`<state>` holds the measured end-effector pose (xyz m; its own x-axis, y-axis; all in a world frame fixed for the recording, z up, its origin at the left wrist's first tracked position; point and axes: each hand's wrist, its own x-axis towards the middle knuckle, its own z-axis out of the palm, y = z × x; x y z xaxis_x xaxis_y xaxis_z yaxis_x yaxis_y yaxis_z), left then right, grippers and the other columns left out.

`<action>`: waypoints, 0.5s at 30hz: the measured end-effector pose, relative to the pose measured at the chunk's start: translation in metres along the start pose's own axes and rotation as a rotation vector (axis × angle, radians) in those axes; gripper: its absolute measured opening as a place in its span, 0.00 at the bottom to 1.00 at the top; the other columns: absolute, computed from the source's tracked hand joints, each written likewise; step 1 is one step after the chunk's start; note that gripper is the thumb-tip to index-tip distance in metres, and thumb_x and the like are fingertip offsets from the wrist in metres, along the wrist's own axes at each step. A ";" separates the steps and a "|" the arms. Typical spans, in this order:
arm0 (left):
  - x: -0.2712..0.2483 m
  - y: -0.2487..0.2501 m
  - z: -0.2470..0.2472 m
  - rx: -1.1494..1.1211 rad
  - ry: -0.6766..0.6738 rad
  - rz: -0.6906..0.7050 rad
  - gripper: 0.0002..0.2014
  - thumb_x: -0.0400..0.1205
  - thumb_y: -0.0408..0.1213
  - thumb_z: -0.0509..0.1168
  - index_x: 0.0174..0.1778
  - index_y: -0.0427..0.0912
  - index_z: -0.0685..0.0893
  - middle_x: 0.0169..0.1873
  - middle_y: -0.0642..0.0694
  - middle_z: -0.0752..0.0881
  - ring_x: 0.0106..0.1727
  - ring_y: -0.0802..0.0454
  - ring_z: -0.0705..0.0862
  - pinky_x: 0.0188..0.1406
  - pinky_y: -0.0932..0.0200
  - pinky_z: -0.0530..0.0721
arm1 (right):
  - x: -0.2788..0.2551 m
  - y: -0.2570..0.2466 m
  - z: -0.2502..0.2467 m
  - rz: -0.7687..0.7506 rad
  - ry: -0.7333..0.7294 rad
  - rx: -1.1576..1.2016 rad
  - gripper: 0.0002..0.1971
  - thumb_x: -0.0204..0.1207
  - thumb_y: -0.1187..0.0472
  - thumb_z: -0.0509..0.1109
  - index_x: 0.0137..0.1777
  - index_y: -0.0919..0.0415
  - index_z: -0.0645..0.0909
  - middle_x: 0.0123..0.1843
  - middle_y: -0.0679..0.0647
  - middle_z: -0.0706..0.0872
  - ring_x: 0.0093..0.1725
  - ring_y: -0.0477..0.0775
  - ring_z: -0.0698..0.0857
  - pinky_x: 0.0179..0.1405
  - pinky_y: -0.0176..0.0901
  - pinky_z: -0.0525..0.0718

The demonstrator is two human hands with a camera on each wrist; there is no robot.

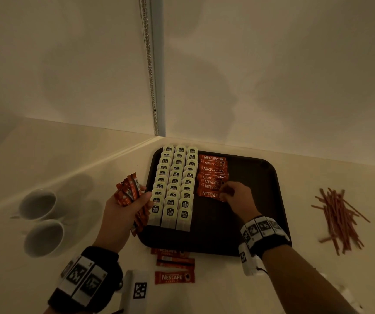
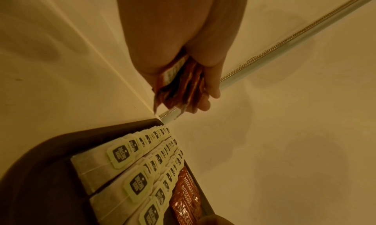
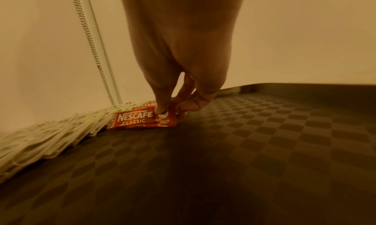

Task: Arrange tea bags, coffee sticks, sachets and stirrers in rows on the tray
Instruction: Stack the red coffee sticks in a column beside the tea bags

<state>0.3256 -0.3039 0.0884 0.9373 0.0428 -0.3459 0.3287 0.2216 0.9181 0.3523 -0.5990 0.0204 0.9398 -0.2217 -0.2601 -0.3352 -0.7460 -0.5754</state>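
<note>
Three rows: tea bags [image 1: 174, 186] already laid on the tray's [image 1: 272, 200] left side, overlapped.
Coffee row: sticks [image 1: 212, 175] being laid just right of the tea bags.
Right hand [image 1: 236, 197]: nearest stick [image 3: 142, 118] pinched at its right end, pressed onto the tray.
Left hand [image 1: 128, 206]: grip closed round a bundle of sticks [image 1: 128, 190], held beside the tray.
Handling: judged light, thin, slick; best taken by a short end.
Stirrers [image 1: 338, 219]: heaped on the tabletop [image 1: 227, 291], untouched.

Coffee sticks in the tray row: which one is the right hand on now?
The nearest stick, at the row's front end; the right hand pinches its right end. The others lie farther back, untouched.
</note>
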 end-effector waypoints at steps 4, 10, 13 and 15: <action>-0.001 0.000 0.000 0.003 0.012 0.009 0.05 0.77 0.30 0.70 0.47 0.40 0.85 0.32 0.45 0.88 0.37 0.50 0.88 0.43 0.54 0.88 | 0.001 -0.003 0.001 0.038 -0.034 -0.016 0.09 0.75 0.63 0.71 0.55 0.56 0.82 0.62 0.53 0.81 0.59 0.48 0.79 0.59 0.37 0.74; -0.002 0.001 -0.003 0.015 0.014 0.021 0.04 0.77 0.30 0.70 0.45 0.40 0.84 0.31 0.45 0.88 0.36 0.50 0.88 0.44 0.53 0.86 | -0.005 -0.003 -0.005 0.065 -0.108 0.031 0.10 0.76 0.64 0.70 0.56 0.55 0.82 0.63 0.50 0.81 0.62 0.46 0.77 0.60 0.39 0.72; -0.002 -0.001 -0.001 0.013 0.013 0.014 0.04 0.77 0.30 0.70 0.46 0.40 0.84 0.32 0.45 0.88 0.37 0.49 0.87 0.43 0.52 0.86 | -0.007 -0.001 -0.004 0.093 -0.154 0.001 0.09 0.76 0.64 0.70 0.54 0.53 0.82 0.63 0.50 0.81 0.65 0.49 0.77 0.62 0.39 0.72; -0.003 -0.001 -0.001 0.009 0.012 0.002 0.05 0.76 0.31 0.70 0.46 0.41 0.84 0.32 0.44 0.88 0.38 0.48 0.87 0.45 0.50 0.86 | -0.006 -0.001 -0.002 0.103 -0.139 -0.006 0.08 0.76 0.63 0.70 0.54 0.53 0.82 0.63 0.50 0.81 0.65 0.49 0.78 0.63 0.41 0.74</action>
<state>0.3223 -0.3038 0.0879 0.9367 0.0546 -0.3460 0.3277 0.2123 0.9206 0.3470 -0.5986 0.0243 0.8821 -0.2089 -0.4221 -0.4286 -0.7276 -0.5356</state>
